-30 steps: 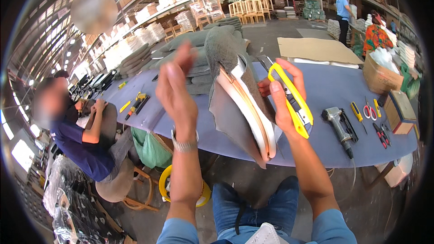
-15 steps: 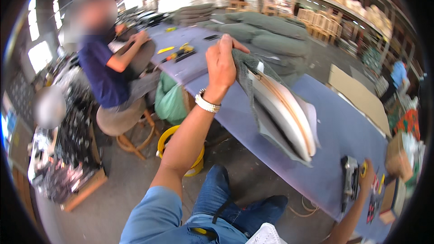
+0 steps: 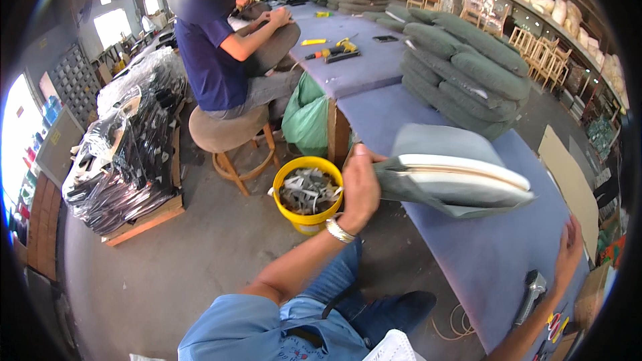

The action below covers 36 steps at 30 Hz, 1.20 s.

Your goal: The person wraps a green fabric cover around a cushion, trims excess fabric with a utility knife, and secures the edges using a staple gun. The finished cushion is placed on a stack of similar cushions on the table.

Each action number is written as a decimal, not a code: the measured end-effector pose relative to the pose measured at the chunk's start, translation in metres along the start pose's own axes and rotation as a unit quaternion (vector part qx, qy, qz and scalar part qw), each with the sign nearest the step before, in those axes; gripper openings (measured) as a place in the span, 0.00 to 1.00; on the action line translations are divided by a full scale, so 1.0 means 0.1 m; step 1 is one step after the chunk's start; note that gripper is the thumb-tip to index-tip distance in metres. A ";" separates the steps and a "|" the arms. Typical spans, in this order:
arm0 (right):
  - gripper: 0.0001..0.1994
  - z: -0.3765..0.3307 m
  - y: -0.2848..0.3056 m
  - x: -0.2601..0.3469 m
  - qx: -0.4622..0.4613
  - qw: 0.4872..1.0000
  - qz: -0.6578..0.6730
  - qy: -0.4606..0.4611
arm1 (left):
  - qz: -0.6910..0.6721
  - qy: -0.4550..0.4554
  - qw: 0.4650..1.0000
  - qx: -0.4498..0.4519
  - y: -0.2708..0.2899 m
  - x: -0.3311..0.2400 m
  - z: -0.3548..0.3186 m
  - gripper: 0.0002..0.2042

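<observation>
My left hand [image 3: 362,188] grips one end of a seat cushion [image 3: 461,177] and holds it on edge, partly over the blue table. Grey-green fabric hangs loose around its white padding, and a thin brown board edge shows along the middle. On the right, my right hand [image 3: 570,244] is apart from the cushion, over the table beside a cardboard sheet [image 3: 568,177]. Its fingers look stretched out, with nothing visible in them. A grey and black staple gun [image 3: 533,291] lies by my right forearm. Yellow-handled scissors [image 3: 554,327] lie on that forearm's other side.
Stacked grey-green cushions [image 3: 461,67] stand on the padded table [image 3: 488,254]. A yellow bucket of scraps [image 3: 308,190] sits on the floor left of the table. Beyond it, a person [image 3: 212,60] sits on a round stool [image 3: 231,127]. A yellow-and-black drill [image 3: 344,47] lies farther along.
The view has swung left. My left hand has lowered the cushion from a steep slant to nearly level. My right hand has moved farther up the table, past the staple gun.
</observation>
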State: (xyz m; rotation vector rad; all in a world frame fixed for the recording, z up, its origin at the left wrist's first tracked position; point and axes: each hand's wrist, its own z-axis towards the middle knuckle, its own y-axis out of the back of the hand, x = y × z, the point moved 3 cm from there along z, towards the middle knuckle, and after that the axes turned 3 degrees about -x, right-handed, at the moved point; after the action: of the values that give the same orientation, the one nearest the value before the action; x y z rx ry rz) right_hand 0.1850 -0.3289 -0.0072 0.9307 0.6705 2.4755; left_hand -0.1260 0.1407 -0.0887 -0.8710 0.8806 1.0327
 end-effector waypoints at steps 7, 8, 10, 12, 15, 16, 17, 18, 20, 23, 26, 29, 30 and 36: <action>0.15 -0.45 -1.49 2.93 0.166 0.950 0.185 0.190 | 0.028 -0.065 0.997 0.040 -0.20 -0.27 -0.38 0.29; 0.16 -0.49 -1.57 3.01 0.151 0.950 0.176 0.210 | 0.024 -0.062 0.997 0.040 -0.19 -0.25 -0.38 0.29; 0.19 -0.55 -1.65 3.11 0.122 0.950 0.153 0.245 | 0.016 -0.050 0.997 0.047 -0.19 -0.18 -0.36 0.29; 0.21 -0.65 -1.69 3.17 0.110 0.941 0.184 0.262 | 0.018 -0.041 0.998 0.040 -0.17 -0.13 -0.38 0.28; 0.23 -0.76 -1.80 3.16 0.086 0.945 0.129 0.288 | 0.000 -0.079 0.997 0.022 -0.18 -0.09 -0.45 0.19; 0.22 -0.79 -1.85 3.10 0.073 0.949 0.132 0.277 | -0.020 -0.057 0.998 0.028 -0.17 -0.10 -0.48 0.19; 0.18 -0.82 -1.84 3.08 0.042 0.953 0.139 0.265 | -0.026 -0.068 0.997 0.037 -0.18 -0.12 -0.50 0.20; 0.17 -0.87 -1.84 3.04 0.034 0.956 0.139 0.256 | -0.049 -0.069 0.995 0.055 -0.16 -0.10 -0.53 0.20; 0.14 -0.92 -1.86 2.98 0.009 0.956 0.157 0.249 | -0.131 -0.067 0.981 0.124 -0.08 -0.07 -0.59 0.19; 0.12 -1.01 -1.85 2.88 0.023 0.953 0.163 0.255 | -0.129 -0.183 0.951 0.211 0.12 0.07 -0.67 0.25; 0.12 -1.12 -1.87 2.82 0.028 0.946 0.186 0.263 | -0.043 -0.271 0.928 0.254 0.21 0.16 -0.66 0.27; 0.13 -1.19 -1.85 2.82 0.021 0.942 0.208 0.261 | -0.022 -0.291 0.917 0.271 0.23 0.13 -0.60 0.31; 0.13 -1.20 -1.81 2.85 0.024 0.940 0.208 0.268 | -0.013 -0.295 0.914 0.278 0.25 0.10 -0.59 0.31; 0.11 -1.40 -1.64 2.82 0.067 0.933 0.229 0.270 | 0.000 -0.274 0.912 0.306 0.30 0.00 -0.65 0.28</action>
State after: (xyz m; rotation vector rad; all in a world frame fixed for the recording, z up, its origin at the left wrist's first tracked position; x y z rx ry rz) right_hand -0.0732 -0.0904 -0.0530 0.4726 0.8829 3.1863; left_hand -0.1665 0.0895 -0.1187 -0.0353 0.6530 0.8570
